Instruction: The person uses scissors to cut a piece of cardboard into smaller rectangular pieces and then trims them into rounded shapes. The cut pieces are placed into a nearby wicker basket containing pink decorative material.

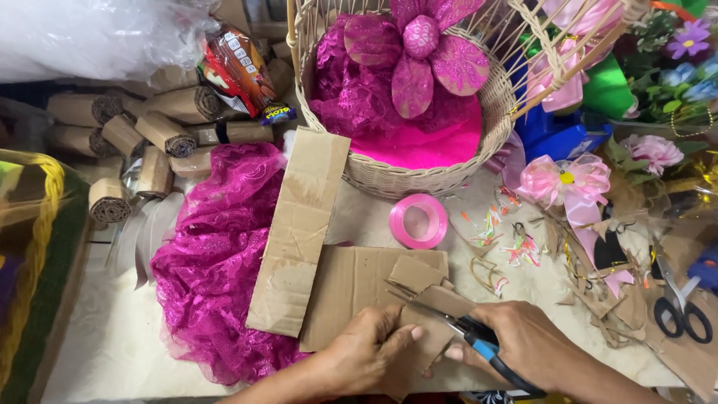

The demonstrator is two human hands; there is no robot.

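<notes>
My left hand presses down on a flat brown cardboard piece near the table's front edge. My right hand grips scissors with black and blue handles. Their blades are open and point left into the cardboard's jagged cut edge. A long cardboard strip lies tilted just left of the piece. It rests partly on a heap of magenta lace fabric.
A wicker basket lined with pink lace and a glittery pink flower stands behind. A pink ribbon roll lies in front of it. Rolled corrugated cardboard is piled at the back left. Cardboard scraps, bows and black scissors clutter the right.
</notes>
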